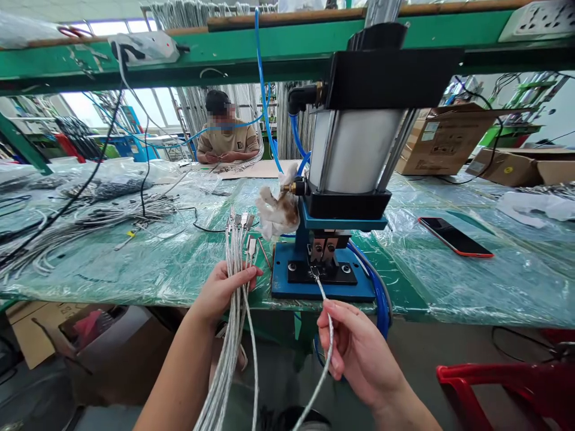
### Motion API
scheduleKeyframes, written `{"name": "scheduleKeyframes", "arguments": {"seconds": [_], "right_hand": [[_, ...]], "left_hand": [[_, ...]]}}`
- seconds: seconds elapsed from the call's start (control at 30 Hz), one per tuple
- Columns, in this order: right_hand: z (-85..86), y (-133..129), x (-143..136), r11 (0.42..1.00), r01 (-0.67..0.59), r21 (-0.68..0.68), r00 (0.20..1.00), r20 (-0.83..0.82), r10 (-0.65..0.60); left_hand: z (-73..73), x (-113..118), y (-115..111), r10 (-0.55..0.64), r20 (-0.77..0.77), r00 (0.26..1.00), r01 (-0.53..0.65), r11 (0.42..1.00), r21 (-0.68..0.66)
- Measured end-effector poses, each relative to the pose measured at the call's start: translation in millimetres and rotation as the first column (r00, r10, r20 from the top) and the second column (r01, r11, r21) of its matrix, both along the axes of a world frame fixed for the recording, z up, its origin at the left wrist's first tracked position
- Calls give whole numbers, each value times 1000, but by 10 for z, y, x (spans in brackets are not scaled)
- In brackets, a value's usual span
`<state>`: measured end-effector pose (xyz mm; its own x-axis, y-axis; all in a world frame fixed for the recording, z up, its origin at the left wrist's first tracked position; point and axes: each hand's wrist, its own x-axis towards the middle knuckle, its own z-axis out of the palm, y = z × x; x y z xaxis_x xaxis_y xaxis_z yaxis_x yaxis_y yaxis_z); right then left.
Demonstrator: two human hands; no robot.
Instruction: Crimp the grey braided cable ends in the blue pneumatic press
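Observation:
My left hand [229,287] is wrapped round a bundle of silvery cables [231,335], whose flat metal connectors [244,220] stick up above my fingers. Between thumb and fingertips, my right hand [354,341] pinches a single cable [326,353]. The end of that cable reaches into the jaws of a pneumatic press [321,257] on a blue base plate [282,286]. Its connector is partly hidden under the tooling. A white air cylinder [357,149] with black end blocks stands above the jaws.
A soiled white cloth [276,215] hangs at the press's air fitting. A phone [456,236] lies to the right, with cardboard boxes [444,140] behind it. Loose cables [103,221] spread over the left of the table. A person [229,134] sits opposite. A red stool [503,383] stands lower right.

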<state>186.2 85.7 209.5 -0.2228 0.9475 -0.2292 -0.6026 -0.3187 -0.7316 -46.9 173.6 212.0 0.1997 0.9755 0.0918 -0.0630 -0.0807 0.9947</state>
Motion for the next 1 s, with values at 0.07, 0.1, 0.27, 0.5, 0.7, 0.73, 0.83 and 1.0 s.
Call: {"name": "scheduleKeyframes", "arguments": {"seconds": [0.07,0.1,0.27,0.5,0.7,0.73,0.83,1.0], "right_hand": [[20,31,11,1000,8,-20,1000,-6,-8],[29,56,13,999,9,-31,1000,-4,-9],[31,193,-2,998,24,-50,1000,-3,-25],[-48,213,-11,998,54,-36,999,1,-55],[-65,195,-25,997,72,-26,997,11,-72],[-56,193,-30,997,73,-26,997,15,-73],[-30,189,-46,996,83,-28,996,20,-82],[-27,192,-59,997,79,-22,997,23,-78]], "left_hand": [[13,9,-3,6,7,1000,-6,1000,-11],[21,14,-5,10,12,1000,-9,1000,-18],[53,33,-19,24,33,999,-23,999,-31],[53,31,-18,20,34,999,-19,999,-37],[54,34,-22,26,29,999,-25,999,-31],[54,33,-21,28,26,999,-27,999,-29],[53,31,-16,23,19,1000,-22,999,-24],[46,26,-12,24,12,1000,-24,999,-30]]}}
